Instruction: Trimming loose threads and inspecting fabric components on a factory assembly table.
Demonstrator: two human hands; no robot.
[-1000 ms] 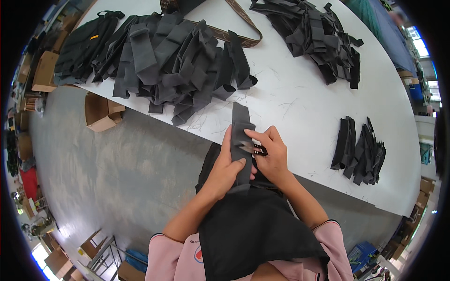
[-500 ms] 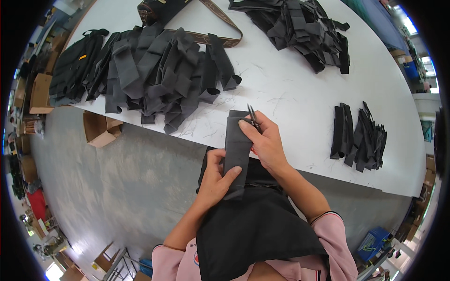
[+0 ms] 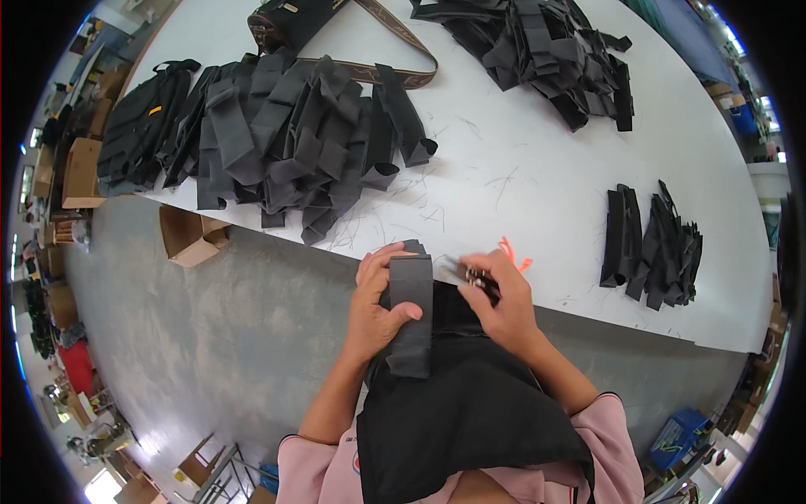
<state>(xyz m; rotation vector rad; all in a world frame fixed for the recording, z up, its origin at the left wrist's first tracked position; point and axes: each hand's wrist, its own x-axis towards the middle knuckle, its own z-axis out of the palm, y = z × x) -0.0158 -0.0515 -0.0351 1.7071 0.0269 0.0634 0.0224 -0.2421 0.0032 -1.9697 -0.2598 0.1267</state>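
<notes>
My left hand [image 3: 374, 312] grips a folded dark grey fabric strip [image 3: 411, 290], its thumb across the front and the fingers behind. The strip stands lengthwise over my lap, near the table edge. In my right hand [image 3: 506, 304] is a pair of small dark thread snips [image 3: 480, 280], their blades blurred and pointing at the strip's right edge. A gap separates the snips from the fabric. An orange cord [image 3: 513, 254] shows beside the right hand's knuckles.
On the white table [image 3: 520, 193] lie a big heap of dark strips [image 3: 281, 126], another heap [image 3: 546, 59] at the back, and a smaller bunch [image 3: 663, 248] at right. A black backpack [image 3: 143, 126] and a strapped bag [image 3: 294, 21] sit at left. Below stands an open carton [image 3: 191, 235].
The strip has come down toward my lap, and my left hand has shifted higher along it. My right hand has let go of the strip and moved right and down with the snips.
</notes>
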